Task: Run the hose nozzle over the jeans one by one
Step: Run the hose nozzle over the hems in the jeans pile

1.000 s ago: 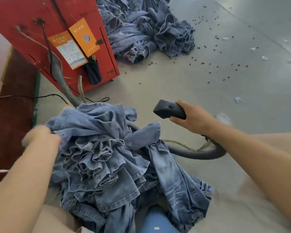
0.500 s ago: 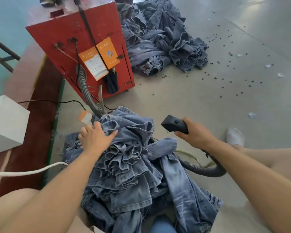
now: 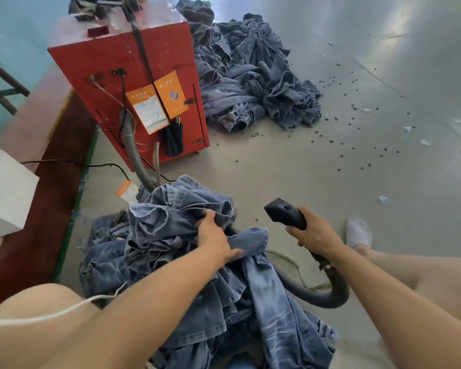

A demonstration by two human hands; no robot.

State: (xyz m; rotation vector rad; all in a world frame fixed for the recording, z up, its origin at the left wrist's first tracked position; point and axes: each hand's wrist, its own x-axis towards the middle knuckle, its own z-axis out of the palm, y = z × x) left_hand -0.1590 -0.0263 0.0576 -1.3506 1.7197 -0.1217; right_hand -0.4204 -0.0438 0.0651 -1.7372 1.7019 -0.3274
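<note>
A heap of blue jeans (image 3: 171, 251) lies on the floor right in front of me. My left hand (image 3: 214, 235) grips a fold of denim near the top right of the heap. My right hand (image 3: 313, 234) holds the black hose nozzle (image 3: 282, 213) by its handle, with the head in the air to the right of the heap, a short way from the cloth. The dark ribbed hose (image 3: 312, 292) loops from the handle down across the floor and passes under the jeans.
A red machine box (image 3: 112, 67) with orange tags stands behind the heap, and a grey ribbed hose (image 3: 132, 150) runs from it. A second pile of jeans (image 3: 253, 83) lies at the back. Dark scraps dot the grey floor (image 3: 357, 161). A white box (image 3: 4, 193) sits at the left.
My left hand has moved right across the heap and taken hold of a fold near the nozzle. My right hand has kept the nozzle beside the pile. The view has tilted upward.
</note>
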